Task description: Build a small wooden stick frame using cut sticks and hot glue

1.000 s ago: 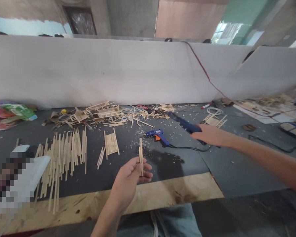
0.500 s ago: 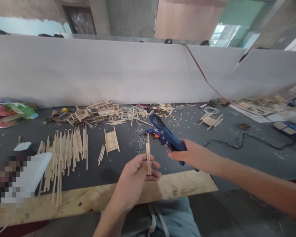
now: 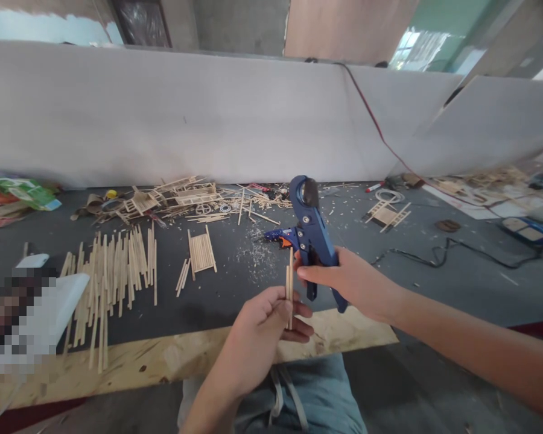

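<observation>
to my left i see colourful plastic packaging (image 3: 20,196); ahead, a dark red cable (image 3: 366,103) hangs over the white partition (image 3: 185,120).

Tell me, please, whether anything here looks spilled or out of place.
Yes: white scraps are scattered on the dark table near the tip of the glue gun, like litter. At the back, wooden frames and sticks lie jumbled at odd angles, unlike the tidy stick panel. Nothing looks odd about the cutter in the right hand.

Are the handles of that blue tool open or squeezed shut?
Open: in the right hand, the blue tool has its handles spread, with a gap between their lower ends.
</observation>
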Motion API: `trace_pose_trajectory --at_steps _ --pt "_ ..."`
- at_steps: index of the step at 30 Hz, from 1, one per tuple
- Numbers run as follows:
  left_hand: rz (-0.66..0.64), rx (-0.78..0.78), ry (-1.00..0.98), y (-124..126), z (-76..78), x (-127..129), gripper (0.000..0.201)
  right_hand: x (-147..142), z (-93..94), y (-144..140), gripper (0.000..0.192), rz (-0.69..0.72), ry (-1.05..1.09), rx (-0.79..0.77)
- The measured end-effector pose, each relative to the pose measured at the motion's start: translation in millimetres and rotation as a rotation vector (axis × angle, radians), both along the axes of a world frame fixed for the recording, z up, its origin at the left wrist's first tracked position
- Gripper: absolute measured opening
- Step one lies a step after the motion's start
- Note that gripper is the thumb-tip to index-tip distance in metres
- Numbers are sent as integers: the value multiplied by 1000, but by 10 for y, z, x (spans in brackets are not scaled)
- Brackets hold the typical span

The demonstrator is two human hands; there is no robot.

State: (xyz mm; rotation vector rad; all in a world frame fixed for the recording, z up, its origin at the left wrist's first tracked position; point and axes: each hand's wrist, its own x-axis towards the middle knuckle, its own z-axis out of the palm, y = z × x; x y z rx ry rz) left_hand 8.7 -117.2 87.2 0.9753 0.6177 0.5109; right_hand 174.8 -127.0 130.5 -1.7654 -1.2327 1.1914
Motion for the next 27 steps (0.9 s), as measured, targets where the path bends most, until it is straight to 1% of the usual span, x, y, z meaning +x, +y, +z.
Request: trace_pose_trajectory --at_steps 7,15,21,27 --pt "-6 -10 -27 -2 -13 -10 18 -55 -51 49 13 4 56 0" --pt "15 -26 -24 -16 -14 -6 19 -83 -55 57 14 19 98 27" --pt "32 -47 -5 -13 -13 11 19 -124 -51 57 13 -7 107 41" --pt "31 -45 -6 -6 -22 22 19 -134 -58 51 11 -3 140 44"
